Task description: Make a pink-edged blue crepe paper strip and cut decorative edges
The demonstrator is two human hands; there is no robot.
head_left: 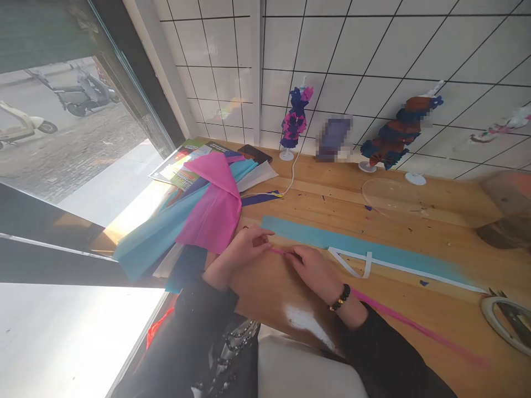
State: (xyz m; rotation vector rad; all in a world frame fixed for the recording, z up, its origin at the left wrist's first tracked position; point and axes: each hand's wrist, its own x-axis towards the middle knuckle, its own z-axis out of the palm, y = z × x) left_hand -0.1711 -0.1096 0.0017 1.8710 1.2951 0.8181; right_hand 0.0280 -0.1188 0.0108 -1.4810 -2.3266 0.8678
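A narrow pink strip (418, 326), seemingly of paper, runs across the wooden table from the right and passes beneath my right wrist. My left hand (251, 243) pinches its far end. Close beside it, the fingertips of my right hand (313, 268) grip the same strip, so a short pink length shows between the two hands. Just beyond them lies a long teal strip (315, 234) with white tape (418, 272) along its near edge. A loose piece of the white tape sticks up and folds over near my right hand.
Pink sheets (213, 204) and light blue sheets (161, 243) are heaped at left over printed booklets (178, 168). A dark phone (255, 154) lies behind them. Ruffled paper decorations (294, 119) stand along the tiled wall. A tape roll (504, 320) rests at right.
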